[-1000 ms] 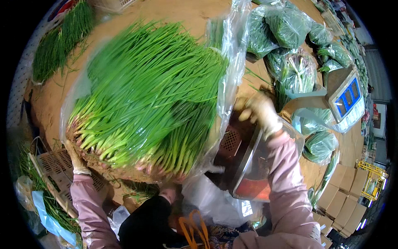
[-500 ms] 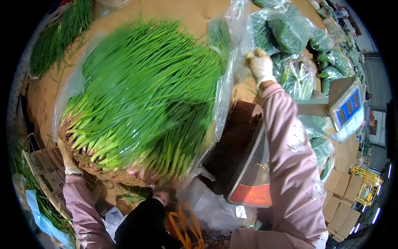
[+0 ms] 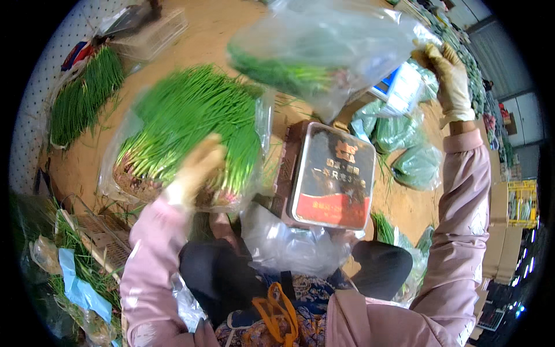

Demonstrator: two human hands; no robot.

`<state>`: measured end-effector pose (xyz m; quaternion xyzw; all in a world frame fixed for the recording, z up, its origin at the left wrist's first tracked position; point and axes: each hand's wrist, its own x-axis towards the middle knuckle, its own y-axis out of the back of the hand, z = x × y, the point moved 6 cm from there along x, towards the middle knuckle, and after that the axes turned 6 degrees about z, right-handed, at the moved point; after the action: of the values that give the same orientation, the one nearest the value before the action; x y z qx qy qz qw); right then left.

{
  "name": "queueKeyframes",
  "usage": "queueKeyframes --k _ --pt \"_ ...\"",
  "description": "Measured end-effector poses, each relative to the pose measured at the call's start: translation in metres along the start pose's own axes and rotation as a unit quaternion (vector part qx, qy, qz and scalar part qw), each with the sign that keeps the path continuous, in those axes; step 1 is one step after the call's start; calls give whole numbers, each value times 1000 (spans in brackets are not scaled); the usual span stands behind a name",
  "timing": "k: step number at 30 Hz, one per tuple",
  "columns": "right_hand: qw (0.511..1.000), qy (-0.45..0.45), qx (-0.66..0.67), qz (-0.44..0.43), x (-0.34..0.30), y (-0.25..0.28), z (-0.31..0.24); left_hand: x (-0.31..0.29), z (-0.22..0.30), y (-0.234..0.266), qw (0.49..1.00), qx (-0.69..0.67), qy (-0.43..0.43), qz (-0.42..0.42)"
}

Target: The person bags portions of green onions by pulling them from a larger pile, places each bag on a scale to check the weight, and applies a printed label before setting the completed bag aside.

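Note:
In my right hand [image 3: 451, 81], gloved in off-white and raised at the upper right, is the edge of a clear plastic bag [image 3: 364, 40]. Some scallions [image 3: 306, 72] lie inside the bag, which hangs slanted above the scale. My left hand [image 3: 199, 168], also gloved, is over the root end of a large pile of scallions [image 3: 196, 110]; motion smears its fingers. That pile rests on clear plastic sheeting, with its green tops pointing away from me and its pale, soil-covered roots toward me.
A scale [image 3: 332, 173] with a dark and red platform stands before me; its blue display [image 3: 387, 81] is partly behind the bag. Filled green bags [image 3: 419, 165] lie at right. More scallions [image 3: 87, 98] and a crate [image 3: 147, 37] are far left; another crate [image 3: 101, 234] is near left.
My right hand has swung further right, lifting the bag across the scale. The left hand has moved from the pile's lower left to its front. My view has pulled back.

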<state>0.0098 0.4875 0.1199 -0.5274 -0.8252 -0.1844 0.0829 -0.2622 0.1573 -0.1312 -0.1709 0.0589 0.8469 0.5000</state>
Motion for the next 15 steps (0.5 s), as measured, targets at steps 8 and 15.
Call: queueKeyframes --k 8,15 --pt "996 -71 -56 25 -165 89 23 36 -123 -254 953 -187 174 -161" --pt "978 -70 -75 184 -256 152 18 -41 -165 -333 968 35 4 -248"
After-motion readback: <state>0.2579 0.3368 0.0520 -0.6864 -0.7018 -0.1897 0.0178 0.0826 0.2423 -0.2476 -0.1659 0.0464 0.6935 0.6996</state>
